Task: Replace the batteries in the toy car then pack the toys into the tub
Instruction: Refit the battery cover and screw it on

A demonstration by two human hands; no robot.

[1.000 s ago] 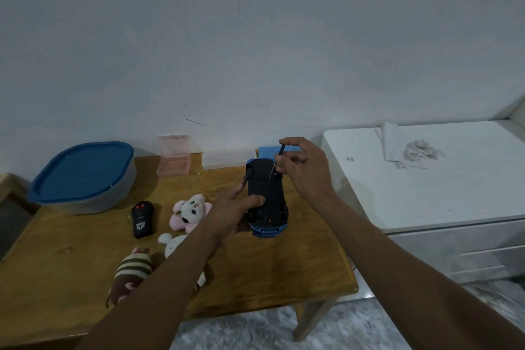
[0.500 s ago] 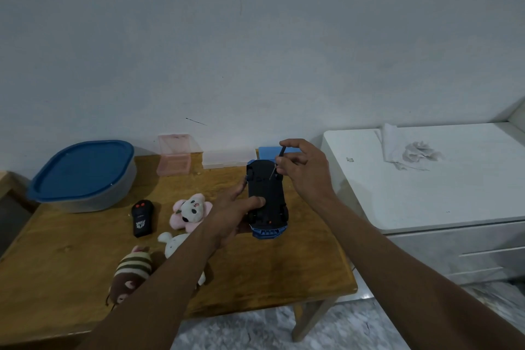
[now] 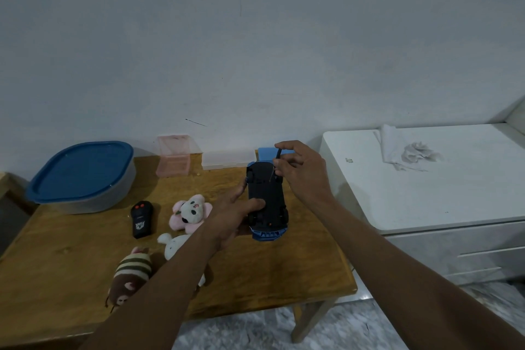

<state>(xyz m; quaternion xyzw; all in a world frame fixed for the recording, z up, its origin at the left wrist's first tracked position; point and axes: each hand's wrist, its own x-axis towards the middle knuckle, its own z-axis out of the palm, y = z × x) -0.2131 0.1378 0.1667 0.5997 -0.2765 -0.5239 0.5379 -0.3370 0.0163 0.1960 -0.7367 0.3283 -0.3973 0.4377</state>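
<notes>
The blue toy car (image 3: 267, 202) is held upside down above the wooden table (image 3: 56, 264), its black underside facing me. My left hand (image 3: 235, 216) grips its near left side, thumb on the underside. My right hand (image 3: 301, 170) pinches a thin black screwdriver (image 3: 277, 155), tip down on the car's far end. The grey tub (image 3: 82, 176) with a blue lid stands at the table's back left. A black remote (image 3: 141, 219), a pink-and-white plush (image 3: 190, 212), a white plush (image 3: 174, 244) and a striped brown plush (image 3: 127, 275) lie on the table.
A pink transparent box (image 3: 173, 156) and a clear box (image 3: 227, 160) stand by the wall, with a blue box (image 3: 267, 153) behind the car. A white cabinet (image 3: 426, 187) with a crumpled cloth (image 3: 406, 150) is to the right. The table's front edge is close to me.
Almost nothing differs: both hands stay on the car and screwdriver, with only a slight shift of my right hand's fingers around the tool.
</notes>
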